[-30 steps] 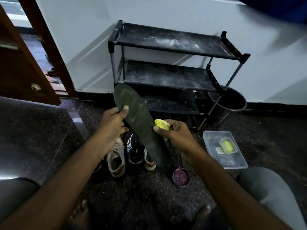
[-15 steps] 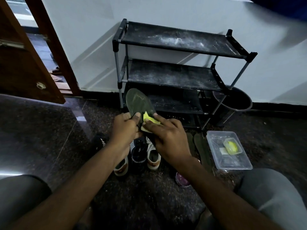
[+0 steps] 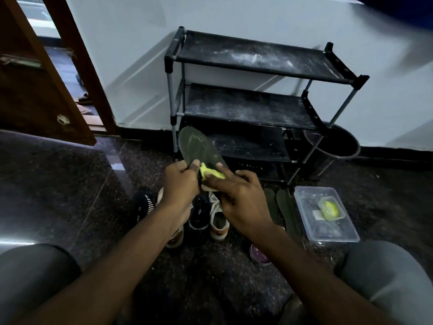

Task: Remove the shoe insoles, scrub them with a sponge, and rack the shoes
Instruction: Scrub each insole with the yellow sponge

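Insole [image 3: 199, 148], dark green, is held up in front of the lowest shelf of the rack [image 3: 257, 109], toe end upward and tilted away. Left hand [image 3: 180, 181] grips its lower part, fingers curled round the edge and thumb on the face. Right hand [image 3: 239, 195] pinches a yellow sponge [image 3: 210, 172] and holds it against the face of the insole, touching the left thumb. Its index finger lies stretched over the sponge; the other fingers are curled.

The rack is black, has three shelves and stands against a white wall. White dust marks show on the top two shelves.

Shoes sit on the floor [image 3: 70, 184] below the hands, partly hidden by the forearms. A black shoe [image 3: 198, 216] with white lettering stands between two white shoes [image 3: 218, 221]. A second black shoe [image 3: 145, 205] with white stripes lies to the left.

Two spare insoles [image 3: 283, 209] lie flat side by side on the floor, between the shoes and a clear tray [image 3: 328, 231]. The tray holds a small tub [image 3: 330, 208] with something yellow inside. A round purple item [image 3: 259, 255] lies near the right forearm, partly hidden; what it is cannot be told.

A dark bucket [image 3: 337, 146] stands by the wall, behind the rack's right legs. A wooden door [image 3: 35, 90] stands open at the left. Grey-clad knees show at both lower corners.
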